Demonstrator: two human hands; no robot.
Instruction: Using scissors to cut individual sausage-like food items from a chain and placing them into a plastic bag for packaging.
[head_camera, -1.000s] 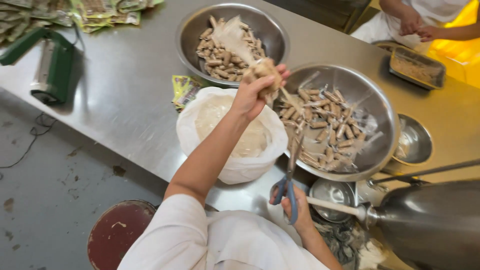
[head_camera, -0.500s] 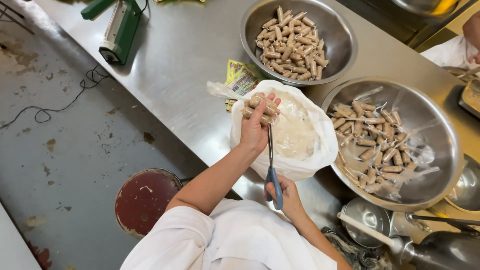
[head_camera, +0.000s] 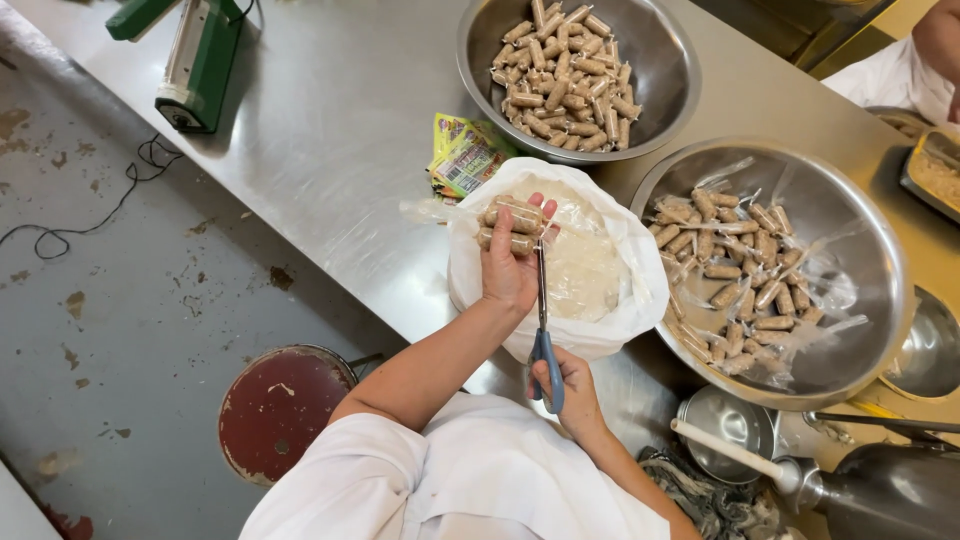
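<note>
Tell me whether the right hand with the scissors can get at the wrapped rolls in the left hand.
Probably yes: the scissors in the right hand already point up beside the left hand, and nothing lies between the blades and the wrapped rolls.

A green heat-sealing machine (head_camera: 195, 62) is sitting on the steel table (head_camera: 330, 130), with a round red stool (head_camera: 283, 410) standing below.

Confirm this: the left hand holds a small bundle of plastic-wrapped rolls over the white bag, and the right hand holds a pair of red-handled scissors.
One detail is wrong. In the head view the scissors in the right hand have blue handles, not red. The rest stands: the left hand holds a small bundle of plastic-wrapped rolls over the white bag.
</note>
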